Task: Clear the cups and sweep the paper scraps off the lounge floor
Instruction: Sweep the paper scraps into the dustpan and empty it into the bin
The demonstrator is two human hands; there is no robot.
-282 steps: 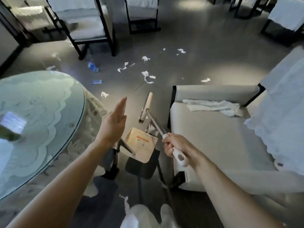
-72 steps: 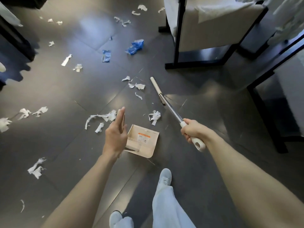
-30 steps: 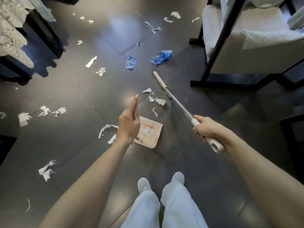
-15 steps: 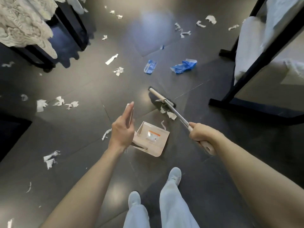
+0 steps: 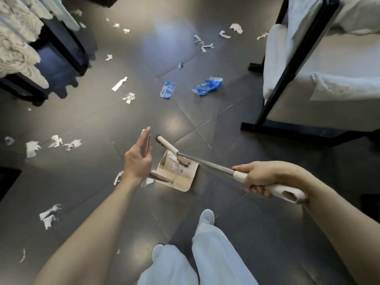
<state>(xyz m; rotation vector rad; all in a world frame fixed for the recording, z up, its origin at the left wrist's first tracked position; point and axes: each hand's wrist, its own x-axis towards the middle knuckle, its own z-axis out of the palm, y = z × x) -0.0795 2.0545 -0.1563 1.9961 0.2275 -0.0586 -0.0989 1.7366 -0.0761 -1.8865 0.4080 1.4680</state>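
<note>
Head view, looking down. A dark tiled floor (image 5: 82,120) fills the field. At the right edge stands a white-cushioned armchair (image 5: 308,64) on a black frame. At upper left a lace cloth (image 5: 18,48) hangs over dark furniture legs. The person's legs, in pale trousers (image 5: 185,264), occupy the lower centre, with both bare forearms reaching forward.

The broom (image 5: 205,162) runs diagonally from the lower right to the centre. Its cream head and dark bristles lie at the far lip of the dustpan (image 5: 176,173), which sits on the floor just ahead of the feet.

The right hand (image 5: 261,179) grips the broom's white handle end, all fingers curled round it. The left hand (image 5: 139,159) is held on edge, its fingers straight and pressed together along the dustpan's upright pale handle. Whether the thumb clamps the handle cannot be told.

Two blue wrappers (image 5: 207,85) lie between the dustpan and the armchair. White paper scraps (image 5: 129,98) are scattered over the floor: to the left, far ahead, and a few beside the dustpan.
</note>
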